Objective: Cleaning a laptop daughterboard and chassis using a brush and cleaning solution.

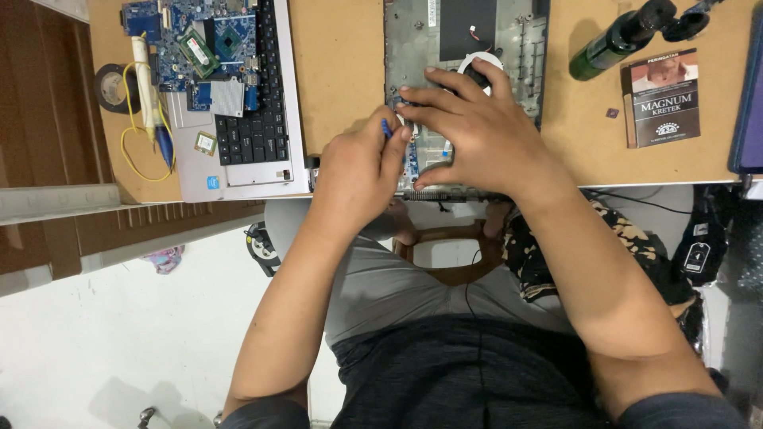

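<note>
I have one view only, from the camera on the head, looking almost straight down past the chest and lap. It sits close: both forearms fill the middle of the frame. The desk (342,71) runs along the top edge, its near rim crossing mid-picture, with pale floor (103,349) at lower left.

Laptop base (465,48) on table (342,63), centre. Right hand (477,131) flat on base, left hand (358,171) just left, touching, small tool (386,127) in fingers. Keyboard panel (246,135) further left, circuit board (203,44) on it. Bottle (620,38), box (661,97) right.
</note>
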